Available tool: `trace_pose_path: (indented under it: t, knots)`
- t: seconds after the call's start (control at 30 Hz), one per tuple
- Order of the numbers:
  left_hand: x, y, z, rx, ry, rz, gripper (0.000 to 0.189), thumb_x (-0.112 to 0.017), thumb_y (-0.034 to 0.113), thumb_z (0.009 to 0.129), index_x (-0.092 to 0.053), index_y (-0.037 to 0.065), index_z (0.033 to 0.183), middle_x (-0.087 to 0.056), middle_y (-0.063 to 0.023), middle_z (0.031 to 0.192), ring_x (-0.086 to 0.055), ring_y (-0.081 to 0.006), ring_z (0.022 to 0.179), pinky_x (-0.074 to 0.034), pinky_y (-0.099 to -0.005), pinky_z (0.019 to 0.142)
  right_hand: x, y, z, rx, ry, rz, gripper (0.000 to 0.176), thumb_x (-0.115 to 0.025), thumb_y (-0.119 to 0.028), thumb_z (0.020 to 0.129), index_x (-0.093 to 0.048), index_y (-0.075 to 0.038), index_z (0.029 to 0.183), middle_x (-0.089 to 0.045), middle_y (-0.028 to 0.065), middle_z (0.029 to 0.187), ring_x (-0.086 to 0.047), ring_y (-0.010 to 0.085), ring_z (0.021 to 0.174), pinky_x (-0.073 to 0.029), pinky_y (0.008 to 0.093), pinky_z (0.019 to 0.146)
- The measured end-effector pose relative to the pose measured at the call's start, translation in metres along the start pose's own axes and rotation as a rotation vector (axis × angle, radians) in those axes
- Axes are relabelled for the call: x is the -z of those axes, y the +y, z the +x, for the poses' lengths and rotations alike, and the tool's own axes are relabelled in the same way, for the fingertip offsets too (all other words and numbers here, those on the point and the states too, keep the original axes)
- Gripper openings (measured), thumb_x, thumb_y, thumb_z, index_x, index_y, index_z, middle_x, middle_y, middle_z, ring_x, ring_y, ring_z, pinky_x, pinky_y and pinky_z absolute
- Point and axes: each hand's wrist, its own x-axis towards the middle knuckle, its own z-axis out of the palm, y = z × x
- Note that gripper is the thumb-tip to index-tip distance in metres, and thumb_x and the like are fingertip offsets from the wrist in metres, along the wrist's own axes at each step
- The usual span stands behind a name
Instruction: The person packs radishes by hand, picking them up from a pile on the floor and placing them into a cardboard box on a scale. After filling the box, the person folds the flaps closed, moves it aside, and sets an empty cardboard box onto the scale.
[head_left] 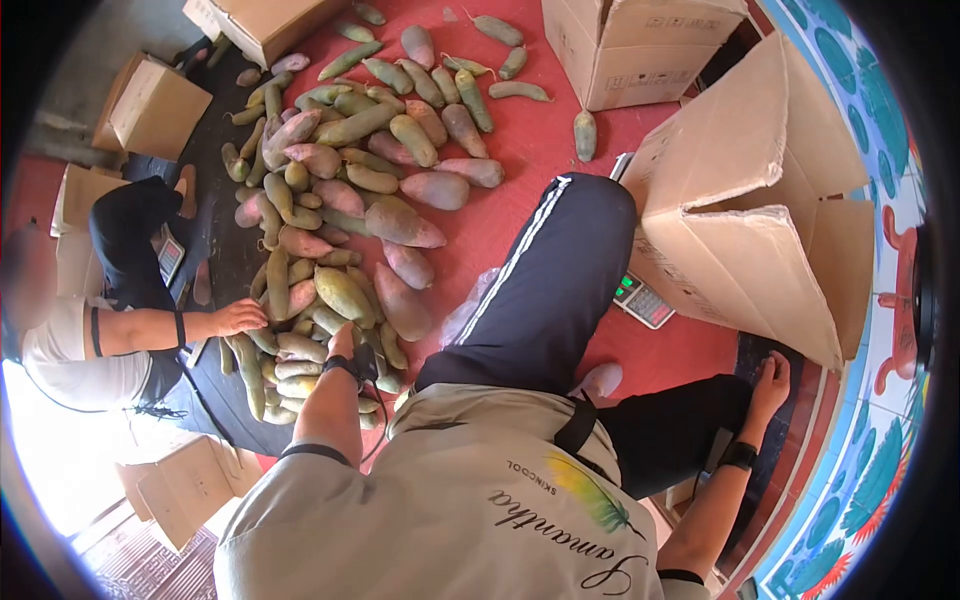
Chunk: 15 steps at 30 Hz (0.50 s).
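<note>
A large heap of long green and pinkish radish-like vegetables (375, 217) spreads over the red and black floor covering. My left hand (341, 346) reaches down into the near side of the heap, beside a thick yellow-green vegetable (342, 296). Most of its fingers are hidden, and I cannot tell whether it grips one. On the other side, my right hand (770, 388) rests beyond my bent knee, near the lower corner of an open cardboard box (722, 262). Its fingers are loosely curled, with nothing showing in them.
A digital scale (645, 302) with lit green digits sits partly under the open box. Another cardboard box (640, 55) stands farther back. To the left, a co-worker's hand (238, 317) touches the heap, with a second scale (170, 258) nearby. The tiled wall (868, 440) borders the right side.
</note>
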Motion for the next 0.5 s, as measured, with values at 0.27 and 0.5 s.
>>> trace_pose_path:
  t: [0.27,0.5]
  knots:
    - [0.004,0.037,-0.034,0.013,-0.441,-0.349,0.029,-0.060,0.033,0.078,-0.056,0.008,0.093,-0.057,-0.0082,0.083,-0.056,-0.0216,0.066,-0.050,-0.0351,0.059,-0.001,-0.029,-0.009,-0.017,-0.007,0.009,0.016,-0.051,-0.011,0.085,-0.059,-0.002,0.096,-0.061,0.0079,0.078,-0.057,0.0130,0.066,-0.047,0.0247,0.061]
    - [-0.010,0.141,-0.210,-0.337,-0.690,-0.708,0.022,-0.057,0.020,0.085,-0.053,0.008,0.102,-0.058,-0.0036,0.097,-0.056,-0.0184,0.085,-0.051,-0.0336,0.073,-0.008,-0.033,-0.011,0.134,0.126,0.073,0.014,-0.052,-0.009,0.083,-0.060,-0.001,0.093,-0.059,0.0078,0.069,-0.055,0.0111,0.061,-0.045,0.0253,0.058]
